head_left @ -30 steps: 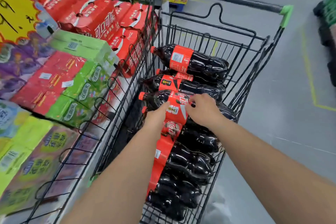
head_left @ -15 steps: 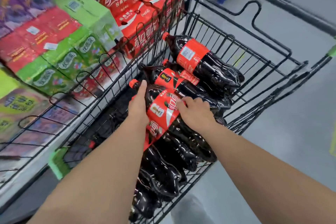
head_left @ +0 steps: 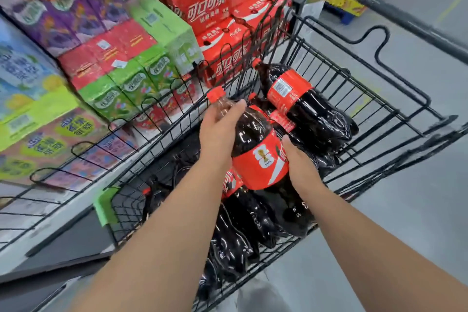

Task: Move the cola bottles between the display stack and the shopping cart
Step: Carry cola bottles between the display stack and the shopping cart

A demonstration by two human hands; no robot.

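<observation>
I have a cola bottle [head_left: 255, 149] between both hands, over the cart [head_left: 395, 98]. My left hand [head_left: 220, 131] wraps the neck and shoulder just below the red cap [head_left: 215, 94], fingers curled over the top. My right hand [head_left: 298, 162] presses against the far side of the red label, thumb up along its edge (the fingers go behind the bottle, so I cannot see them). The bottle is tilted, cap toward the upper left, base down toward me, and sits above the other bottles [head_left: 243, 225] lying in the basket. Whether its base touches them I cannot tell. One more bottle [head_left: 304, 106] lies across the pile farther off, cap pointing left toward the cart's wire side. Beyond that side, to my left, are stacked red cola cases [head_left: 202, 7] and green drink cartons [head_left: 141, 78]. The cart's handle [head_left: 379, 5] with its green end cap crosses the top right.
</observation>
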